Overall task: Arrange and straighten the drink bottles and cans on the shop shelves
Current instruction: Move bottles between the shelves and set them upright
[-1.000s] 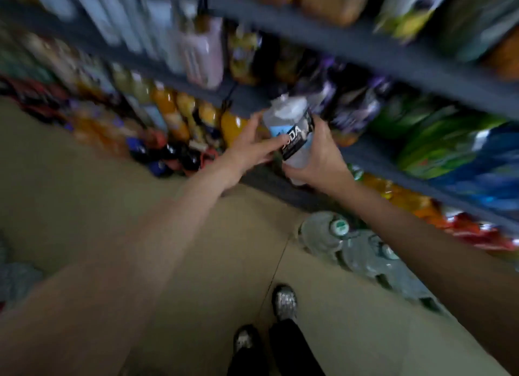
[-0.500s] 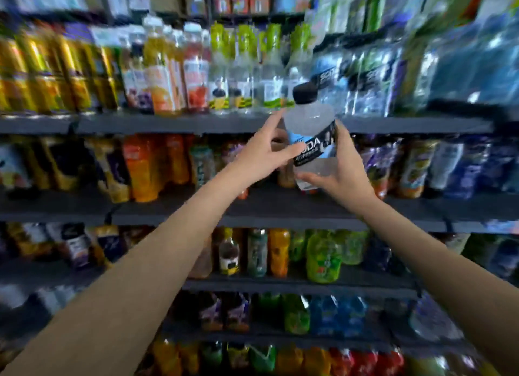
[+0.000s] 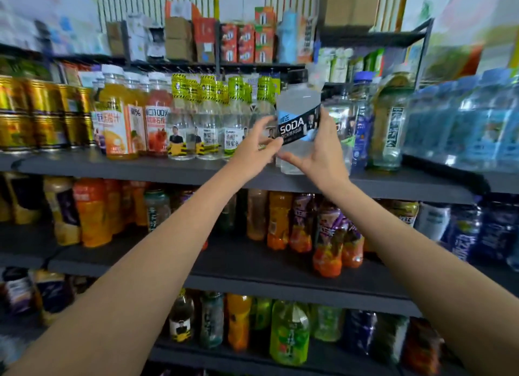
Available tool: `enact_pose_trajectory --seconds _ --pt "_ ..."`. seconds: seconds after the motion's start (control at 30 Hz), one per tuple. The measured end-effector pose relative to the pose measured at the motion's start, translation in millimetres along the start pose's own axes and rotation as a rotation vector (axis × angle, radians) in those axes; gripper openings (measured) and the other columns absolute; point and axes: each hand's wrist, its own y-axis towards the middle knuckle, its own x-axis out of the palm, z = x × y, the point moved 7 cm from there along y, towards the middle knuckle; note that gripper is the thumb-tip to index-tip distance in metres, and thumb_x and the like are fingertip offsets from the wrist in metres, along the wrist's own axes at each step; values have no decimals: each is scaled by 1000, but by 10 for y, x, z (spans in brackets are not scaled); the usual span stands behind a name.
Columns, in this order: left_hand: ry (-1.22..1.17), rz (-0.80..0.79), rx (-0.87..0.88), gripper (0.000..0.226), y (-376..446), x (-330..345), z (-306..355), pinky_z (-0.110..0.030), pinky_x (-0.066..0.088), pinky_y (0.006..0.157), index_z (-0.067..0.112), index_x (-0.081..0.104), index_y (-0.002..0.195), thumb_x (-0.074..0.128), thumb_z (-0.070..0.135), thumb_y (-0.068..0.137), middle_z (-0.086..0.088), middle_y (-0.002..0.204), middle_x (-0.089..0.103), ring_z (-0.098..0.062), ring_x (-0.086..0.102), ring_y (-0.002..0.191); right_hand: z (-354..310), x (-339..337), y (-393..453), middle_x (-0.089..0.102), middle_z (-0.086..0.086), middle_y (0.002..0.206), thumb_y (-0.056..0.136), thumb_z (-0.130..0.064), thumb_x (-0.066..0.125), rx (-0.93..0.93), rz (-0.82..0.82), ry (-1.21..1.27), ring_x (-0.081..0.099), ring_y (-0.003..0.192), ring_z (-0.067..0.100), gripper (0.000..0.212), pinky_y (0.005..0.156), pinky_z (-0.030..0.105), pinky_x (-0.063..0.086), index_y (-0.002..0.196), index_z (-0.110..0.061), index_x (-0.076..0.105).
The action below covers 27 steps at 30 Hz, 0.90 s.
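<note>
Compared with half a second earlier, the soda bottle (image 3: 298, 120) is carried further up and in toward the upper shelf (image 3: 118, 167); its base is now level with the shelf edge, where before it hung in front of the row below. The bottle is tilted, black cap leaning right, and is not yet set down. It is held by the right hand (image 3: 323, 153), whose fingers (image 3: 325, 125) are wrapped round the label's right side with the thumb under the base, while the left hand (image 3: 257, 145) is laid against the label's left side with fingers (image 3: 265, 123) fairly straight and thumb touching the front. By this, the placing step is judged nearly done; what remains is to upright the bottle and seat it in the gap just behind the fingers. Counted: one soda bottle in the hands; at least two more of the same kind just right of the right fingers; two juice bottles (image 3: 118, 123) well left of the left fingers; about four yellow-capped clear bottles (image 3: 207, 123) between those and the left fingers at the front; the gold cans (image 3: 42, 114) farther left are too blurred to count.
</note>
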Motion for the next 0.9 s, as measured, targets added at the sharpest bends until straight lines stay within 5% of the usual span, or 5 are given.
enact_pose_trajectory --seconds 0.3,0.43,0.63,0.73,0.9 --pt "74 -41 -52 58 226 26 -219 -31 48 92 29 24 145 50 14 95 -3 113 54 -12 54 101 107 378 43 25 21 145 83 -43 63 124 -54 -146 44 123 31 102 87 31 43 146 4 -2" --pt "48 -36 -30 62 257 93 -342 -40 44 100 29 16 147 49 17 96 -6 126 54 -7 48 107 158 382 -32 19 19 150 86 -36 63 109 -36 -137 31 135 27 99 99 25 34 146 3 -5" --pt "-4 -71 76 82 294 103 -384 -20 43 92 32 7 147 61 11 89 13 123 46 -7 47 117 47 166 -166 30 24 143 82 -19 69 -129 51 -283 32 130 35 75 105 43 37 143 -3 28" --pt "179 -35 196 98 251 128 -355 -40 27 110 40 -3 144 70 20 82 -2 155 13 -23 19 141 169 -66 -105 30 23 144 78 -26 69 -134 186 -431 29 129 40 71 105 54 28 140 -14 37" --pt "329 -13 168 100 300 214 -415 -51 17 113 46 -7 142 71 31 80 -2 157 -9 -23 -6 144 459 -75 -94 9 23 153 82 -53 51 26 138 -392 22 130 52 74 103 60 25 144 -18 33"
